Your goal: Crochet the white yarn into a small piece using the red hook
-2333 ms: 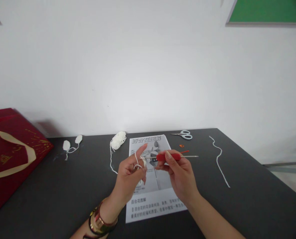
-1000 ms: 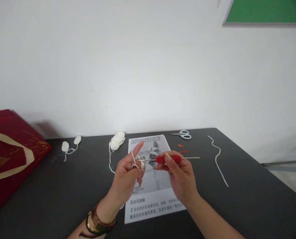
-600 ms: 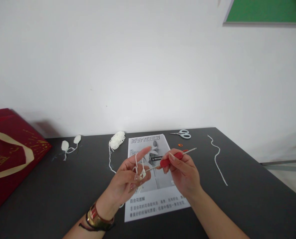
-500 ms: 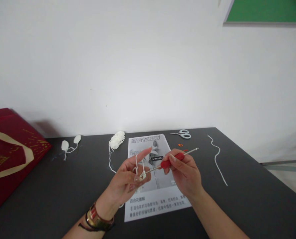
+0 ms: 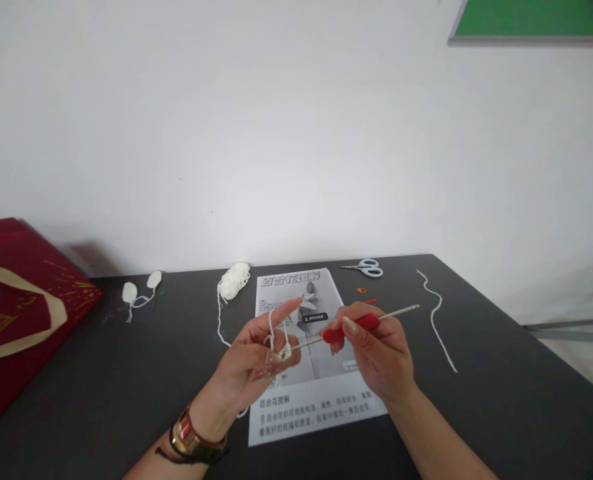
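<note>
Between the thumb and fingers of my left hand [image 5: 251,360] a small piece of white crochet work [image 5: 286,351] is pinched. My left index finger points up, with white yarn looped over it. A crochet hook with a red grip [image 5: 351,328] lies in my right hand [image 5: 379,353], held like a pencil. Its metal shaft runs left to the crochet work, where the tip is hidden in the stitches. From the yarn ball [image 5: 235,281] a strand leads down behind my left hand. Both hands are above a printed sheet [image 5: 321,400].
Light-handled scissors [image 5: 369,268], an orange stitch marker [image 5: 361,290] and a small red item [image 5: 371,301] lie behind my right hand. At the right is a loose white yarn piece [image 5: 435,303]. Two white crocheted pieces [image 5: 129,292] and a dark red bag [image 5: 21,320] are at the left.
My right hand has shifted slightly right and the crochet hook has turned to a flatter angle. The left hand stays almost still, holding the crochet work.
</note>
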A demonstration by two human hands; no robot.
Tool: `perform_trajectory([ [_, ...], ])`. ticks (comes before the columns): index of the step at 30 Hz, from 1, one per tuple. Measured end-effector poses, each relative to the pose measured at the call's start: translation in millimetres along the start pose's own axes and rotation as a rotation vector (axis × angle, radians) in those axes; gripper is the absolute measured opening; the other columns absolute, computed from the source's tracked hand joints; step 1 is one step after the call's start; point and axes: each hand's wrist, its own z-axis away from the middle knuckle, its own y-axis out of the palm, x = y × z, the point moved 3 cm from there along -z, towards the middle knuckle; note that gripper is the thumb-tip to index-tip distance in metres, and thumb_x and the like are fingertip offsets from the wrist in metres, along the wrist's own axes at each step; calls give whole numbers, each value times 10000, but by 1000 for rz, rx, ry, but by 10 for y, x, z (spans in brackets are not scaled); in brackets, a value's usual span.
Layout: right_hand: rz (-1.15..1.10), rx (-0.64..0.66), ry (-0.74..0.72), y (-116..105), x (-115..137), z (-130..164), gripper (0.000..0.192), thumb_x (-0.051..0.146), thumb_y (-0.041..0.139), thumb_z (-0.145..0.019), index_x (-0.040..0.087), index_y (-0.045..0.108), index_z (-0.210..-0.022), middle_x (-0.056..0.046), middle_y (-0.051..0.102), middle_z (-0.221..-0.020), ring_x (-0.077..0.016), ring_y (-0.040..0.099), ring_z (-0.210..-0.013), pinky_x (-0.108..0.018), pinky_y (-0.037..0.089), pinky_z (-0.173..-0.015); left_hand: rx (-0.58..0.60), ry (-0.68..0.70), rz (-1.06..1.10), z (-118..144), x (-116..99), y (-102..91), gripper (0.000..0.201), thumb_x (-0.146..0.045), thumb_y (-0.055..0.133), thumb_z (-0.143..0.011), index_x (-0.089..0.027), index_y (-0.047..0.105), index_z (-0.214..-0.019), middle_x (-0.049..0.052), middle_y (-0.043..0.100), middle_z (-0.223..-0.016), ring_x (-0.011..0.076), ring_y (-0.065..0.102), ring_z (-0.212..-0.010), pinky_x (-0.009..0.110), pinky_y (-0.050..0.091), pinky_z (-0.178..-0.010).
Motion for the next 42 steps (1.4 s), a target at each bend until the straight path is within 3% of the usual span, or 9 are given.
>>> perform_trajectory([
  [14, 42, 9, -46, 0, 12, 19, 140, 226, 616, -847, 199, 733, -776, -30, 671, -703, -142, 579, -578, -288, 450, -542, 41, 2, 11, -17, 4, -28, 564, -73, 618, -596, -182, 674, -1147, -90, 234, -419, 83, 189, -465, 261, 205, -510],
  [22, 230, 114, -140, 4, 81, 49, 151, 183, 569, -869, 193, 718, -851, -38, 660, -717, -158, 604, -631, -291, 452, -567, -6, 6, 2, -35, -27, -44, 577, -45, 604, -572, -173, 682, -1130, -87, 276, -425, 81, 212, -476, 254, 234, -522],
  [37, 575, 358, -660, 225, 170, 92, 323, 19, 532, -800, 146, 631, -1080, -99, 707, -844, -181, 628, -729, -333, 519, -641, 0, 7, 126, -69, -26, -32, 593, -52, 575, -619, -153, 638, -1200, -65, 305, -393, 106, 263, -482, 236, 248, -505],
  [42, 910, 356, -959, 291, 103, 213, 240, 111, 534, -853, 104, 634, -1070, -125, 721, -912, -200, 646, -848, -336, 564, -764, -62, 59, 204, -29, -38, -8, 608, -56, 555, -663, -124, 576, -1267, -52, 381, -379, 124, 374, -512, 245, 366, -579],
])
